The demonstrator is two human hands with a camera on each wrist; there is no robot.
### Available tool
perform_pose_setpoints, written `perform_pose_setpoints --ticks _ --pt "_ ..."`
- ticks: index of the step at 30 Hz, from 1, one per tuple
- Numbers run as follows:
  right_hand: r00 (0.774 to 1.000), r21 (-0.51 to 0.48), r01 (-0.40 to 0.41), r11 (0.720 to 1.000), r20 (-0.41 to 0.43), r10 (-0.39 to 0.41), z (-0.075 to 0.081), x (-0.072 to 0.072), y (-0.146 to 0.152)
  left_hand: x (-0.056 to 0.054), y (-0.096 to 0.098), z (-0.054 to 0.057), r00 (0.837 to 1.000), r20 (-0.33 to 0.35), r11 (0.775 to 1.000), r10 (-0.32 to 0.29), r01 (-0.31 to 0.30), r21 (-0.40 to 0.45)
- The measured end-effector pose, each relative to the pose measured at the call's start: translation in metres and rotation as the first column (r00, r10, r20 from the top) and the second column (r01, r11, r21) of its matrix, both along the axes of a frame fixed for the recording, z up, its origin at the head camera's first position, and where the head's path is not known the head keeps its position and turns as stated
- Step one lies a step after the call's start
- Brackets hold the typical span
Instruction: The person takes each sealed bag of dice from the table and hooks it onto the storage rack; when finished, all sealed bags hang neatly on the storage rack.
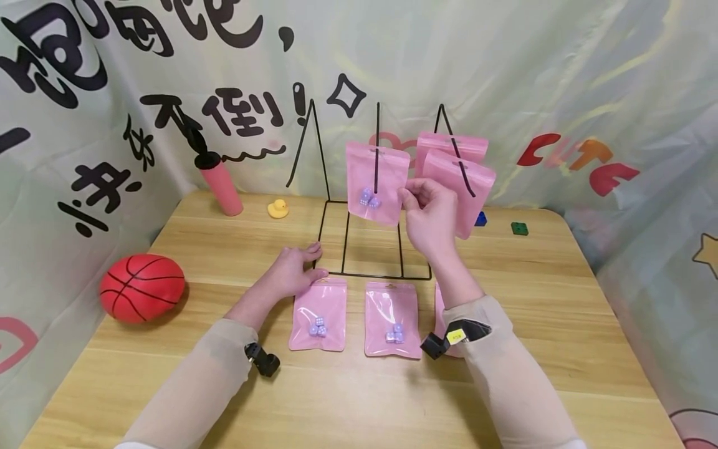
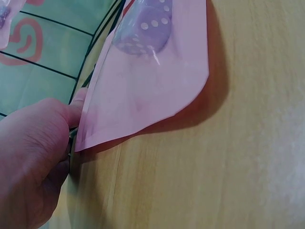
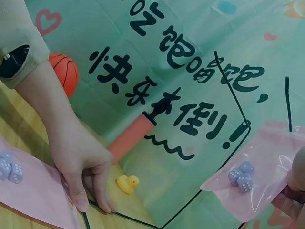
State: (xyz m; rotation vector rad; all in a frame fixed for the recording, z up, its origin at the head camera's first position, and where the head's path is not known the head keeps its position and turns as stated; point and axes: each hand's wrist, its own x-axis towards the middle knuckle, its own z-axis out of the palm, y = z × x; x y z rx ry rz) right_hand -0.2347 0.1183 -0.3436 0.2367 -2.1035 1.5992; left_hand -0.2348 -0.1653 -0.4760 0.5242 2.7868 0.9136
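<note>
My right hand (image 1: 430, 215) pinches the lower right edge of a pink zip pouch (image 1: 361, 163) with purple dice (image 1: 366, 198) inside. That pouch hangs at the middle hook (image 1: 378, 125) of a black wire display rack (image 1: 373, 275), the hook's wire passing in front of it. Down at the rack's front left corner, my left hand (image 1: 291, 269) grips the base wire between thumb and fingers. Two more pink pouches (image 1: 449, 187) hang one before the other on the right hook (image 1: 457, 146). A pouch (image 2: 152, 90) lies flat beside my left thumb.
Two flat pouches, a left one (image 1: 305, 305) and a middle one (image 1: 378, 312), lie before the rack; a third (image 1: 440, 312) is partly under my right forearm. Around stand a red basketball (image 1: 142, 288), pink pump (image 1: 221, 187) and yellow duck (image 1: 277, 209). Green (image 1: 519, 229) and blue (image 1: 480, 219) bricks lie right.
</note>
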Motion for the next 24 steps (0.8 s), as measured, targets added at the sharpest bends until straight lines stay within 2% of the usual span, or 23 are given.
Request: perform_pose_setpoints --ticks 13,20,24 --pt "0.999 0.007 0.054 0.998 0.004 -0.054 -0.001 -0.021 -0.003 0.002 0.001 0.002 1.0 0.02 1.0 0.014 -0.014 -0.001" --pt "0.995 0.008 0.081 0.997 0.048 -0.082 -0.001 -0.021 -0.003 0.003 0.003 0.004 0.999 0.032 1.0 0.021 -0.021 -0.006" --pt "0.997 0.012 0.066 0.998 0.043 -0.066 -0.003 -0.018 -0.001 0.003 0.002 0.003 0.999 0.04 1.0 0.023 -0.023 -0.003"
